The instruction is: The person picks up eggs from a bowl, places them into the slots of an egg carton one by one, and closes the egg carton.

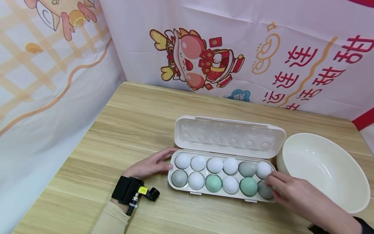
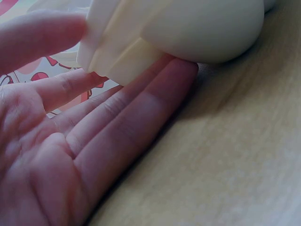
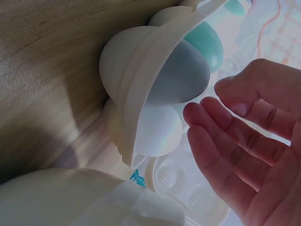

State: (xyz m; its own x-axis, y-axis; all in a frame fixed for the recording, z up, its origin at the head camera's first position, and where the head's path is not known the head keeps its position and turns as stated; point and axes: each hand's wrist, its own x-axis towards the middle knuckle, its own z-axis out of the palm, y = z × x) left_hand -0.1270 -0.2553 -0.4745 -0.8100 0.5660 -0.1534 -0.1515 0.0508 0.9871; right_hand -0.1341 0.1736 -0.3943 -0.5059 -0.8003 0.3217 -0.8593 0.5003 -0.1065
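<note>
A cream egg box [image 1: 187, 190] lies open on the table, its clear-centred lid [image 1: 222, 135] folded back. White, grey and green eggs fill both rows of cups. My left hand [image 1: 149, 165] holds the box's left end, thumb against the rim [image 2: 101, 33] and fingers reaching beneath it beside a rounded cup. At the opposite end, my right hand [image 1: 293, 190] hovers with loosely bent fingers near a grey egg [image 3: 181, 77] and a white egg [image 3: 157, 134]. Nothing lies between its fingertips. In the head view it partly covers that grey egg.
A large cream bowl [image 1: 324, 169] stands close to the box's right end, beyond my right hand. Printed cloth [image 1: 140, 61] hangs behind the wooden table [image 1: 122, 120] and along its left side.
</note>
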